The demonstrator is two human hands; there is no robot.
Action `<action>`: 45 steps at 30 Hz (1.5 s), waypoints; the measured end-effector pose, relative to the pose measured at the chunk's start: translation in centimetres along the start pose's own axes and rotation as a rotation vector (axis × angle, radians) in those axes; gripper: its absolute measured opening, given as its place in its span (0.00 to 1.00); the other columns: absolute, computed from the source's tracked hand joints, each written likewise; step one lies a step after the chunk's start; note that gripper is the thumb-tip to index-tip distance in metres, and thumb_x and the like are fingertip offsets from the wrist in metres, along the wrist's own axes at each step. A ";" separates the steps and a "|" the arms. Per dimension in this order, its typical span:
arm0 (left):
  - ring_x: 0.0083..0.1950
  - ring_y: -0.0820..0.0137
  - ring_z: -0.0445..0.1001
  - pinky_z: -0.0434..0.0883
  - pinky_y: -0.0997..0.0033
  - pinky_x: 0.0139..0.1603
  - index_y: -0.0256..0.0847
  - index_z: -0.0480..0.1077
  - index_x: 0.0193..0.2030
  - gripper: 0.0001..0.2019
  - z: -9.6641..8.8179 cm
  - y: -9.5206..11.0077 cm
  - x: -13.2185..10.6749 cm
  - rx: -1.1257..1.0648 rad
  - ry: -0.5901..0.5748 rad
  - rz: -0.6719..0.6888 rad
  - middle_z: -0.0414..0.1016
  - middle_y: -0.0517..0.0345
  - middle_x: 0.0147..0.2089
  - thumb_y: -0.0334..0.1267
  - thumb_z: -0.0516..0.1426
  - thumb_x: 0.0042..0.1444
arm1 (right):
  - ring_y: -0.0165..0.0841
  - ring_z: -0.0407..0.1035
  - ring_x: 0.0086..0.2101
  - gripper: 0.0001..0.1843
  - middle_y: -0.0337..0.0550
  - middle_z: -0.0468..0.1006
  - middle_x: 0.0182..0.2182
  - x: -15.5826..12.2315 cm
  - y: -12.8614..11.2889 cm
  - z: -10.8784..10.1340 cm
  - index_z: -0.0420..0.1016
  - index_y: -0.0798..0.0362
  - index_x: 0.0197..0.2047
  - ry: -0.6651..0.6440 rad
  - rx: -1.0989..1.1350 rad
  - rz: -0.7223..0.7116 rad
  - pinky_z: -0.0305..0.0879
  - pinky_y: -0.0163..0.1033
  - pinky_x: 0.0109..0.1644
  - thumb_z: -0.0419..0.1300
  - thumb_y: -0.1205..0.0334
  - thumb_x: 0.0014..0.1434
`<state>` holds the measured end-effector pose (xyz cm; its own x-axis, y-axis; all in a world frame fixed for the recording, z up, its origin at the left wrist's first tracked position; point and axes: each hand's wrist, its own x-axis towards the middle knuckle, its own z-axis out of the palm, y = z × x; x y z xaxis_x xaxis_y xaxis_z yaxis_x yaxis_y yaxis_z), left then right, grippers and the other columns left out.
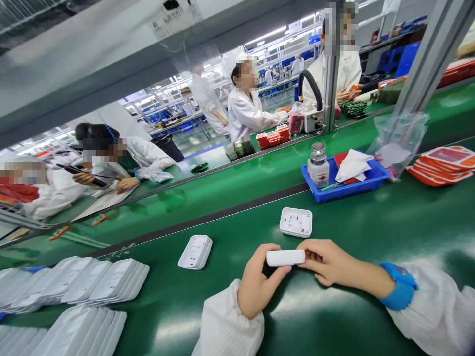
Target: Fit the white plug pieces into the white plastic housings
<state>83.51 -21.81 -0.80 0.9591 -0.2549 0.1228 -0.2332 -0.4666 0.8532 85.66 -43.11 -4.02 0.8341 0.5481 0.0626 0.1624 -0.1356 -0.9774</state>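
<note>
Midair, white casing [285, 257] between both hands' fingers [276, 275]

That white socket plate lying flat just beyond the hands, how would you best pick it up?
Probably from above, pinching the two long edges of the white socket plate. It lies flat, face up on the green belt, with free space all round and rounded corners. The blue tray stands well behind it.

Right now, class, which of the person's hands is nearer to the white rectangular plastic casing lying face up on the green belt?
Right. The right hand sits just below that white rectangular plastic casing; the left hand is farther, lower left. Both grip a small white plastic bar.
</note>
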 end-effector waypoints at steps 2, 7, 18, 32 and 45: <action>0.44 0.66 0.70 0.65 0.69 0.47 0.43 0.67 0.46 0.12 0.0 -0.1 0.0 0.040 0.019 0.031 0.72 0.56 0.43 0.40 0.60 0.56 | 0.29 0.62 0.20 0.09 0.36 0.66 0.23 0.1 0.4 -0.3 0.70 0.54 0.37 0.041 -0.041 -0.046 0.57 0.30 0.22 0.57 0.57 0.63; 0.43 0.66 0.70 0.66 0.68 0.44 0.42 0.68 0.44 0.10 -0.1 -0.5 0.1 0.081 0.053 0.103 0.72 0.56 0.41 0.38 0.59 0.56 | 0.28 0.61 0.20 0.07 0.36 0.66 0.23 0.2 0.9 -0.5 0.71 0.54 0.39 0.065 -0.069 -0.057 0.55 0.29 0.22 0.57 0.59 0.62; 0.42 0.68 0.69 0.66 0.70 0.44 0.42 0.67 0.41 0.06 -0.2 -0.6 0.2 -0.017 0.018 0.139 0.70 0.58 0.40 0.35 0.59 0.57 | 0.26 0.61 0.17 0.07 0.33 0.66 0.21 0.4 1.2 -0.8 0.70 0.54 0.37 -0.002 -0.040 0.004 0.54 0.28 0.20 0.57 0.58 0.61; 0.56 0.64 0.66 0.67 0.63 0.56 0.47 0.67 0.50 0.13 0.3 -1.5 0.4 -0.073 -0.029 0.026 0.66 0.53 0.54 0.39 0.58 0.58 | 0.32 0.65 0.25 0.09 0.41 0.71 0.28 -0.3 -0.3 -0.2 0.73 0.55 0.39 0.101 -0.111 -0.176 0.63 0.33 0.30 0.59 0.58 0.57; 0.43 0.64 0.75 0.74 0.64 0.46 0.41 0.66 0.50 0.19 -0.1 -0.9 0.6 -0.737 0.001 -0.346 0.75 0.52 0.45 0.49 0.59 0.57 | 0.30 0.62 0.23 0.10 0.37 0.67 0.23 0.1 0.5 -0.6 0.73 0.54 0.40 0.147 -0.104 -0.102 0.58 0.31 0.26 0.60 0.57 0.59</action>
<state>84.36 -21.45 -1.43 0.9579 -0.1973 -0.2084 0.2410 0.1588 0.9574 86.11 -43.61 -4.41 0.8774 0.4379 0.1961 0.2968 -0.1742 -0.9389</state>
